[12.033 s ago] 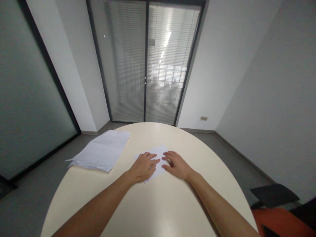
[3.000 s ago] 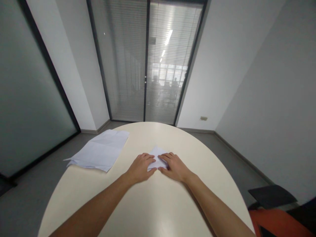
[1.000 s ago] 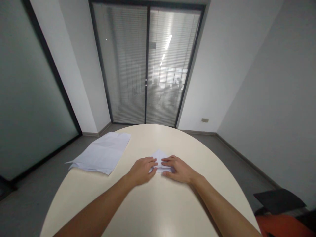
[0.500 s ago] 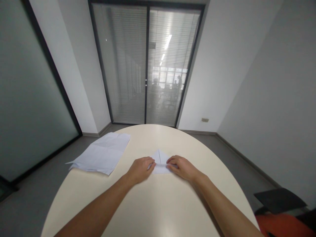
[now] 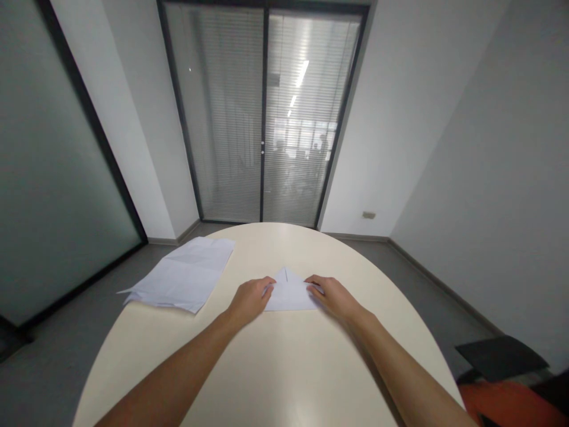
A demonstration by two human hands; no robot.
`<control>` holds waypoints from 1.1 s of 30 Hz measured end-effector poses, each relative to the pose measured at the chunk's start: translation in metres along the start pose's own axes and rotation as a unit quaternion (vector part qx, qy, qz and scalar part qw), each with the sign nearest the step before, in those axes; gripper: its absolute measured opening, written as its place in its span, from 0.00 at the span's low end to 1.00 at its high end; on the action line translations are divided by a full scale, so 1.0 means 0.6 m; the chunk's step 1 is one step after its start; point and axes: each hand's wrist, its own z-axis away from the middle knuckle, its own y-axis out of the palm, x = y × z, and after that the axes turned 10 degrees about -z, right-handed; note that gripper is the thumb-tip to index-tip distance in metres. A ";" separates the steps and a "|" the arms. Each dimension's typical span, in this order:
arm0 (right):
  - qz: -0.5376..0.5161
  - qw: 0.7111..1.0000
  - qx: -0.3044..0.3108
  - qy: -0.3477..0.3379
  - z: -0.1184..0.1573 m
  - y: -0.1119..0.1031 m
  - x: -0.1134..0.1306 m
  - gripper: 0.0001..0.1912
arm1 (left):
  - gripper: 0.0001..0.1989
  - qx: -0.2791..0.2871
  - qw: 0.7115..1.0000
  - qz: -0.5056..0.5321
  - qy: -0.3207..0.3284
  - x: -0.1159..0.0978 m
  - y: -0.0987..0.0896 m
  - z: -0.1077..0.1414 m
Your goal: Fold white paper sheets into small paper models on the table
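A white folded sheet of paper (image 5: pixel 288 298) lies in front of me, with a pointed top and a straight bottom band. A short dark crease line runs down from its peak. My left hand (image 5: pixel 252 298) grips the paper's left edge between thumb and fingers. At the opposite edge, my right hand (image 5: pixel 331 295) pinches the paper, thumb below and fingers above. Both outer corners of the sheet are partly covered by my hands.
Several loose white sheets (image 5: pixel 184 276) lie in a pile at the left of the round cream table (image 5: pixel 284 362), slightly over its edge. A chair with an orange seat (image 5: pixel 507 403) stands at the lower right. Glass doors with blinds (image 5: pixel 262 118) are beyond the table.
My hands have moved slightly apart along the paper. Its lower band now reaches higher, covering more of the crease line. The pile of sheets has stayed put.
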 end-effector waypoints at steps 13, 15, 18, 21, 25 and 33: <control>0.008 0.999 -0.046 0.010 -0.005 0.017 -0.017 0.16 | 0.23 -0.043 0.997 0.006 0.065 0.003 0.013 0.001; 0.011 0.999 -0.048 0.002 -0.005 0.018 -0.015 0.16 | 0.23 -0.064 0.993 -0.018 0.101 0.006 0.017 0.000; 0.013 0.999 -0.042 -0.017 -0.005 0.018 -0.012 0.16 | 0.21 -0.052 0.986 -0.031 0.155 0.010 0.021 -0.001; 0.012 0.999 -0.039 -0.025 -0.004 0.017 -0.015 0.17 | 0.18 -0.015 0.987 -0.029 0.158 0.010 0.021 -0.002; 0.024 0.999 -0.045 -0.006 -0.005 0.017 -0.022 0.19 | 0.19 0.008 0.990 -0.040 0.136 0.000 0.013 0.002; 0.077 0.995 -0.049 0.050 -0.006 0.022 -0.014 0.20 | 0.17 -0.014 0.987 -0.054 0.149 -0.025 -0.002 0.018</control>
